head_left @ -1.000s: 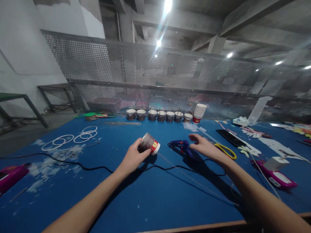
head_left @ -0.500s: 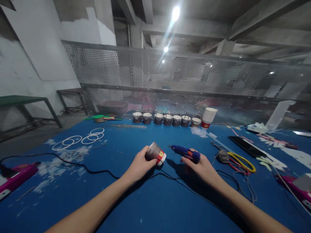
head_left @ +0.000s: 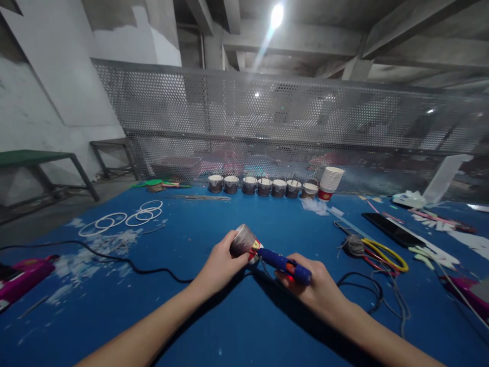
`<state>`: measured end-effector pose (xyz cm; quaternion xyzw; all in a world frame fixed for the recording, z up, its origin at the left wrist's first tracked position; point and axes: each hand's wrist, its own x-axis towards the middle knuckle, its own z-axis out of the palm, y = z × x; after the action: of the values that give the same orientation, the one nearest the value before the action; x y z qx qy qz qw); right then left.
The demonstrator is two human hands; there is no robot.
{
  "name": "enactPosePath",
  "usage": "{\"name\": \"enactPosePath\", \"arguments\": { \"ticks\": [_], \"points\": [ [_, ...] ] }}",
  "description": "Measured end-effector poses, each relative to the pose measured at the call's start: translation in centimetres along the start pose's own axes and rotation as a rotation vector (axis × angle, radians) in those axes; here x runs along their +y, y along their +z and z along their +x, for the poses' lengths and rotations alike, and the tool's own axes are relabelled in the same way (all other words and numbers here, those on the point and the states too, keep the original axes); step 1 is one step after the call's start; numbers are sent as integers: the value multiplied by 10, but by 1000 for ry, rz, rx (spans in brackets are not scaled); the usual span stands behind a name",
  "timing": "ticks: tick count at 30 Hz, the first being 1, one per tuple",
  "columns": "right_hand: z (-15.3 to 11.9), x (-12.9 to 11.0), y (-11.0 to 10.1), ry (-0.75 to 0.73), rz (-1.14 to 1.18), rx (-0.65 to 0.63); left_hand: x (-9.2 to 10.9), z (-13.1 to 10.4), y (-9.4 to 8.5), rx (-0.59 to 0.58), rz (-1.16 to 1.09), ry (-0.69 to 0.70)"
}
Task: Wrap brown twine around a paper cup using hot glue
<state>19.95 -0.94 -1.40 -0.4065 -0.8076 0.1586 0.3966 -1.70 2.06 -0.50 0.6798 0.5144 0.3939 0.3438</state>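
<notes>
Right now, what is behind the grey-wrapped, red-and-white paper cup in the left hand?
Behind the cup are blue tabletop, seven dark-sided, white-rimmed cups and a grey perforated metal screen. The patch it covers is hidden.

Blue table point(head_left: 214, 331) | seven dark cups point(head_left: 264, 187) in a row | stacked paper cups point(head_left: 331, 179) | black cord point(head_left: 145, 271)

grey perforated screen point(head_left: 229, 104), concrete beams point(head_left: 424, 30) overhead – bright lamp point(head_left: 277, 16) glaring, patchy white wall point(head_left: 122, 51), green-topped table point(head_left: 34, 157)
</notes>
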Motion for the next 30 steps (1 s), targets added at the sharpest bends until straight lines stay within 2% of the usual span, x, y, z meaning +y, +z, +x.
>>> {"name": "enactPosePath", "arguments": {
  "ticks": [13,20,26,30],
  "points": [
    [-2,-1,-1,-88,-177,-15,1,0,-1,-17,-17,85],
    [-5,-3,0,-124,-200,-35,4,-1,-2,-22,-20,86],
    [-3,0,-4,-88,-166,14,5,-2,-3,2,32,86],
    [-4,-1,-4,-100,-154,0,7,-2,-4,-24,-19,76]
  ]
}}
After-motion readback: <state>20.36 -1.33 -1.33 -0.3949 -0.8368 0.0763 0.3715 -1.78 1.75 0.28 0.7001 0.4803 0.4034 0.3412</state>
